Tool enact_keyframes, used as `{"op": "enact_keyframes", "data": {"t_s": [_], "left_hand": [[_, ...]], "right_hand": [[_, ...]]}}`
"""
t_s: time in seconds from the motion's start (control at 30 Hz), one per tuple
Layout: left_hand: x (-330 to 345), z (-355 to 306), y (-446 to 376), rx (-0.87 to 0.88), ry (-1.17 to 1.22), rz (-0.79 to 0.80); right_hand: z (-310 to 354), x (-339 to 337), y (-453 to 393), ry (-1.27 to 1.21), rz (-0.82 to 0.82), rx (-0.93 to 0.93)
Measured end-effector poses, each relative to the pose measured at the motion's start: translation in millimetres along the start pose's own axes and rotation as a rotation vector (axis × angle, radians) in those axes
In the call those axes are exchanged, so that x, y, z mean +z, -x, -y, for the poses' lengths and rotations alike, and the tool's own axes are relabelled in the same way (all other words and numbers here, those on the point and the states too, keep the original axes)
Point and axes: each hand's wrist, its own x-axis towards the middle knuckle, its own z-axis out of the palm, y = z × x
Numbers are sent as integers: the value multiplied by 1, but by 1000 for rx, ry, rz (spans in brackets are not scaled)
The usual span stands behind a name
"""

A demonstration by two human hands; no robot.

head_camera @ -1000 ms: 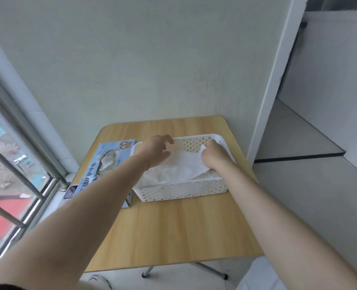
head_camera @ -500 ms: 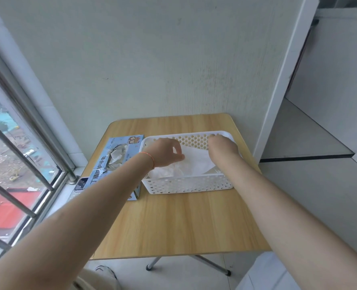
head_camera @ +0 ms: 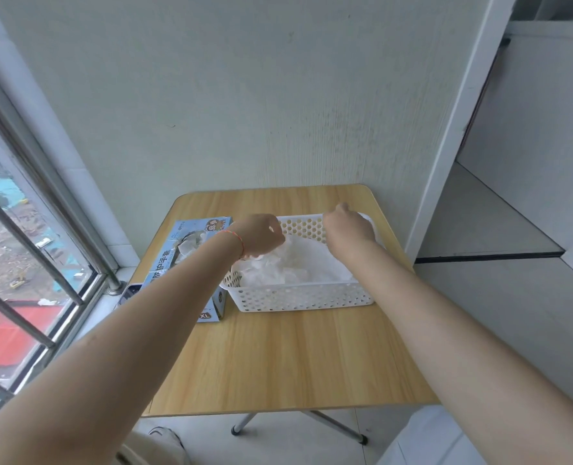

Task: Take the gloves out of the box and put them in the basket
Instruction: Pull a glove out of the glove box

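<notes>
At the near edge, the two bare forearms reach forward over the wooden desk, whose front part carries nothing else. Under it a metal leg stands on the pale floor.

Further on, the white basket with many small holes stands on the desk, a little to the right of the middle. Just beside it on the left, touching or almost touching, lies the light blue box, with some crumpled gloves showing in its top opening. A small dark device lies at the box's left, near the window bars.

Inside the basket there is a loose pile of thin white gloves. The left hand, with a red string on the wrist, is over the basket's left part; its fingers are curled and pinch the top of the gloves. The right hand is over the far right corner of the basket, fingers bent down; whether it grasps a glove, I cannot tell.

Behind the desk is the pale wall.
</notes>
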Motion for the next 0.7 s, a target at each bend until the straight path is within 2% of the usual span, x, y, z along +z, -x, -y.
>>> {"op": "enact_keyframes", "data": {"t_s": [0.03, 0.07, 0.13, 0.2, 0.3, 0.57, 0.63, 0.7], "left_hand": [[1, -1, -2, 12, -2, -47], [4, -2, -3, 23, -62, -26], [13, -3, -4, 6, -193, 137], [19, -3, -3, -58, -185, 265], [27, 3, -7, -80, -130, 321], [41, 6, -15, -121, -220, 361], [34, 7, -17, -131, -140, 418], [22, 5, -14, -166, 36, 497]], "right_hand": [[1, -2, 0, -70, 41, -47], [2, -4, 0, -149, 124, -90], [3, -6, 2, -232, 377, -113], [2, -3, 3, -153, 527, -100], [0, 12, 1, -90, 546, -102], [6, 28, -4, -30, 535, -101], [5, 23, -4, -41, 569, -93], [2, 13, -3, -75, 612, -97]]}}
